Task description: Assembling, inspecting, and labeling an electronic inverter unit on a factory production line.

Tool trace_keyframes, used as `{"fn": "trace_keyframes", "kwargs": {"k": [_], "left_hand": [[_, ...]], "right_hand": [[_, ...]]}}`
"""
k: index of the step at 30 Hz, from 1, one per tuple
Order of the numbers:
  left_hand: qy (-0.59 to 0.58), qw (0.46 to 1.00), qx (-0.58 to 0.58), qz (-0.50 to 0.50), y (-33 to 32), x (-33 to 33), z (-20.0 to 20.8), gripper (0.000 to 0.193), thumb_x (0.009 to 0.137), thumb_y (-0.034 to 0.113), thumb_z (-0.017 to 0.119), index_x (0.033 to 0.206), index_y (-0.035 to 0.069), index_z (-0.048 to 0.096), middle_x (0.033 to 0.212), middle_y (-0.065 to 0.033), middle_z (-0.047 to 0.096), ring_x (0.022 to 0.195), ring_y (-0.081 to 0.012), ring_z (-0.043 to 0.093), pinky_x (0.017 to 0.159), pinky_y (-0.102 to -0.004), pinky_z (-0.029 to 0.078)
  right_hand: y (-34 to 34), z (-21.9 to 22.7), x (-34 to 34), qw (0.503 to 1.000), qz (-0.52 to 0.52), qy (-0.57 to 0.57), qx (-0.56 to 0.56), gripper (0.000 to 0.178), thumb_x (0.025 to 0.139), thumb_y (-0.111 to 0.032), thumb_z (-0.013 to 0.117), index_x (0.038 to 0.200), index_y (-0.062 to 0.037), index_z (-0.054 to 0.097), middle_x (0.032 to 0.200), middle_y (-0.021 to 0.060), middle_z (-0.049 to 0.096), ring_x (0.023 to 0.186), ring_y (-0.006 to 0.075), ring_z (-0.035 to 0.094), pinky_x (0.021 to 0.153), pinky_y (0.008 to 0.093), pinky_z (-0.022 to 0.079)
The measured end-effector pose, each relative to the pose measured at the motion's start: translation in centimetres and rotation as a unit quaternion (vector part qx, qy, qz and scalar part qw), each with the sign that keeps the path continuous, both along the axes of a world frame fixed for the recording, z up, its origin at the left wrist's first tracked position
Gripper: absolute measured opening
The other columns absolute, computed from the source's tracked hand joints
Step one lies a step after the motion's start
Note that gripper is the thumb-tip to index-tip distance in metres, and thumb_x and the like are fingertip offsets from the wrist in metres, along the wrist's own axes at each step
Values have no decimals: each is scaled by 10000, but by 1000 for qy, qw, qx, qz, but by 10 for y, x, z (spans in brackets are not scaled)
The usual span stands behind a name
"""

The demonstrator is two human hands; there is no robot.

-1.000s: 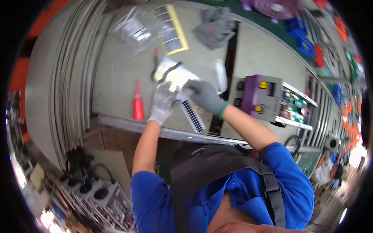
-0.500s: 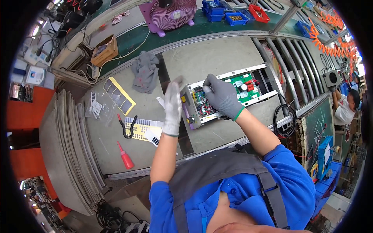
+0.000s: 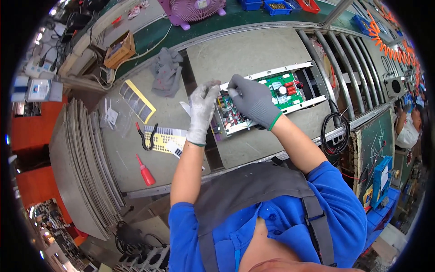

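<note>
Hand Positions at the Open Chassis

The open-topped metal chassis (image 3: 306,104) lies on the grey worktop (image 3: 253,45), right of the dark gap in its surface. Its left end is toward my left hand (image 3: 202,109); a green circuit board (image 3: 275,86) shows inside, right of my right hand (image 3: 253,100).

Left hand, white glove: raised at the chassis's left end, fingers pointing far and right. I cannot tell whether the fingertips grasp anything.

Right hand, grey glove: over the left part of the chassis, fingers bent toward the wiring. The fingertips are partly hidden; I cannot tell whether they are closed on a part.

Left of the chassis: a yellow-and-white label sheet (image 3: 165,141), with a black, red-tipped tool (image 3: 144,141) overlapping its left side. Nearer: a red bottle (image 3: 147,176) lying down. Farther: a crumpled grey cloth (image 3: 166,75).
</note>
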State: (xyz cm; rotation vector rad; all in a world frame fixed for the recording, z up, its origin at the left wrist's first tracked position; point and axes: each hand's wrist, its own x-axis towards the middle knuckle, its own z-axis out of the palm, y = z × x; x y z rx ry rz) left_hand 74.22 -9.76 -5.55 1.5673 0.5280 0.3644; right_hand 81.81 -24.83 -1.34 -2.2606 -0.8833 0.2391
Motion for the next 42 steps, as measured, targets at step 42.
{"fn": "trace_keyframes", "kwargs": {"k": [42], "left_hand": [[222, 849, 475, 64, 108, -241, -183, 510, 862, 363, 676, 1315, 137, 615, 1460, -107, 505, 1391, -330, 399, 1159, -550, 230]], "right_hand": [[208, -182, -153, 930, 204, -71, -296, 248, 926, -306, 555, 1091, -148, 651, 1028, 103, 695, 920, 340, 681, 764, 474, 533]]}}
